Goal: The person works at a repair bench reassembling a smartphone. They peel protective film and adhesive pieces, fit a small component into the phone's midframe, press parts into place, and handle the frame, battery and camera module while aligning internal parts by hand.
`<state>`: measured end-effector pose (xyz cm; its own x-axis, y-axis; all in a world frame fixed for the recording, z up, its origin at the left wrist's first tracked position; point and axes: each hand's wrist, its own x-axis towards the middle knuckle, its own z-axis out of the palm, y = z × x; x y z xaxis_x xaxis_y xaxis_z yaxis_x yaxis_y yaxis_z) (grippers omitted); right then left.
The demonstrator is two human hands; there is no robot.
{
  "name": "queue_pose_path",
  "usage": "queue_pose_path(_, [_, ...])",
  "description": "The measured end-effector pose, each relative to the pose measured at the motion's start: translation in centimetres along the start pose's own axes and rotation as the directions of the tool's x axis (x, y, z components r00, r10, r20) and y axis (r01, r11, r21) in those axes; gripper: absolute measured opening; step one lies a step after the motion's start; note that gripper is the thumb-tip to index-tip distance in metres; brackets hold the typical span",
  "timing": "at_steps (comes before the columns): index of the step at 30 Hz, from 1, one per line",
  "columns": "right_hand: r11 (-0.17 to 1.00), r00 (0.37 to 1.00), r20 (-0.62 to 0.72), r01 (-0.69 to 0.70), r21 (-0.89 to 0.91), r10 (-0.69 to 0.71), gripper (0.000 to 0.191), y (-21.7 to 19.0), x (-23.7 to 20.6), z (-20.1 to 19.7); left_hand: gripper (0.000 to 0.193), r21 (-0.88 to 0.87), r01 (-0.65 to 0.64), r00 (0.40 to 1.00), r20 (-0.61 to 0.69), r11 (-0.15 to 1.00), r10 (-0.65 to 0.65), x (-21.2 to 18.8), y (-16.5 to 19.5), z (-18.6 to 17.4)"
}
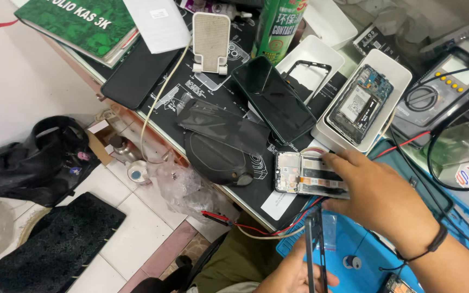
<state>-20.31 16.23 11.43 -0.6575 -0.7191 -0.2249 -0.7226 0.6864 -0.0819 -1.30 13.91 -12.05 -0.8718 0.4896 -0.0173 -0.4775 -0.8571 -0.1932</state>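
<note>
Two bare hands work over a crowded repair counter [202,87], seen from a single head camera looking down. The right hand [381,198] reaches in from the lower right, a thin black band at its wrist, with its fingers pinched on the right end of an opened phone frame [308,173]. The frame lies flat at the near edge of the black mat, long axis running left to right, its exposed boards and dark parts facing up. It extends leftward from that grip, so most of its length sits to the left of the right hand. The left hand [294,276] is low in the picture, just below the frame and nearer to the viewer, closed around a thin dark tool [313,244] that points upward toward the frame's underside edge; the tip stops just short of it or touches it, which cannot be told.

Behind the frame, a white tray [397,70] holds another opened phone [360,103]. To its left lies a dark phone [272,97], screen up and tilted. A multimeter [446,87] sits at the far right. A green spray can [278,24] stands at the top.

Much of the left hand is cut off by the bottom edge, and the right palm hides the frame's right end.
</note>
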Motion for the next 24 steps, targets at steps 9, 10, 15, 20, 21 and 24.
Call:
queue_pose_path(9, [0.987, 0.977, -0.171, 0.141, 0.072, -0.127, 0.082, 0.5, -1.2, 0.5, 0.15, 0.578, -0.364, 0.927, 0.152, 0.731, 0.342, -3.1, 1.4, 4.7])
queue_pose_path(10, [0.988, 0.988, -0.136, 0.086, 0.13, -0.068, 0.075, 0.9, -1.7, 0.4, 0.148, 0.582, -0.369, 0.924, 0.147, 0.725, 0.352, -2.9, 1.4, 4.9])
queue_pose_path(15, [0.936, 0.994, -0.077, -0.052, 0.349, 0.084, 0.052, 3.4, -5.9, -0.3, 0.123, 0.476, -0.319, 0.943, 0.076, 0.82, 0.323, -2.9, 2.1, 7.5])
queue_pose_path(20, [0.893, 1.0, -0.014, -0.014, 0.449, 0.023, 0.046, 4.8, -10.4, 1.7, 0.114, 0.738, -0.39, 0.912, 0.225, 0.551, 0.344, -6.6, 3.5, 12.4])
queue_pose_path(21, [0.882, 1.0, -0.023, 0.014, 0.47, -0.004, 0.048, 5.1, -10.7, 2.0, 0.112, 0.72, -0.391, 0.911, 0.215, 0.574, 0.351, -6.2, 4.4, 13.0])
queue_pose_path(24, [0.86, 0.999, -0.042, 0.016, 0.51, 0.007, 0.049, 5.8, -11.3, 2.5, 0.108, 0.636, -0.43, 0.897, 0.221, 0.641, 0.383, -5.9, 5.8, 14.3])
